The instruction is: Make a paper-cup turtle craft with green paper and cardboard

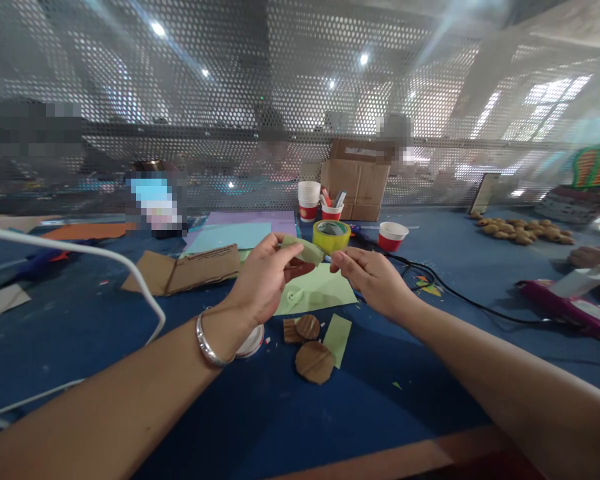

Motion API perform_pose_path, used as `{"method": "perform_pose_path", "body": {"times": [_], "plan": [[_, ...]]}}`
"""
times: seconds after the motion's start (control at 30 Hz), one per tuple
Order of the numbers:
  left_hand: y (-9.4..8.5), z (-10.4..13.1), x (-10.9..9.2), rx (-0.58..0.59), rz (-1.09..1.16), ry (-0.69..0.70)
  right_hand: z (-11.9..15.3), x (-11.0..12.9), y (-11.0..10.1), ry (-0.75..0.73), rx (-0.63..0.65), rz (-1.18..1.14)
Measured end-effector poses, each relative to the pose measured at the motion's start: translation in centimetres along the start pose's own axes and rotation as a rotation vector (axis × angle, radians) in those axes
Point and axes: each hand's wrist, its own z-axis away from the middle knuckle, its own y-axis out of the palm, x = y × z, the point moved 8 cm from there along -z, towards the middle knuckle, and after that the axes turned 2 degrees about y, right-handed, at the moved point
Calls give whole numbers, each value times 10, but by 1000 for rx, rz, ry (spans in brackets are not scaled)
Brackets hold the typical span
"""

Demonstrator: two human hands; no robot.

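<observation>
My left hand [265, 273], with a silver bangle at the wrist, pinches a small piece of pale green paper [305, 249] above the table. Close to the paper's right end, my right hand [367, 275] is closed around something thin; only a small light tip shows, so its kind is unclear. Under the hands lies a larger green paper sheet [325, 293]. Nearer me are a cardboard disc [314, 363], a smaller disc [309, 327] on a cardboard scrap and a green paper strip [338, 337]. A white round piece [251, 341] is partly hidden by my left wrist.
Behind the hands stand yellow tape [331, 235], a red-and-white paper cup [393, 236], stacked cups [309, 200], a cup of markers [333, 211] and a cardboard box [357, 180]. Folded cardboard [203, 269] lies left. A black cable [460, 293] and white cable [135, 273] cross the table.
</observation>
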Motion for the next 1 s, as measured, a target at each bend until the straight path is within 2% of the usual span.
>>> {"method": "perform_pose_path", "body": {"times": [0.23, 1.0], "plan": [[2, -1, 0, 1, 49, 9, 0, 0, -1, 27, 9, -26], [4, 0, -3, 51, -83, -6, 0, 8, 1, -43, 57, 110]]}}
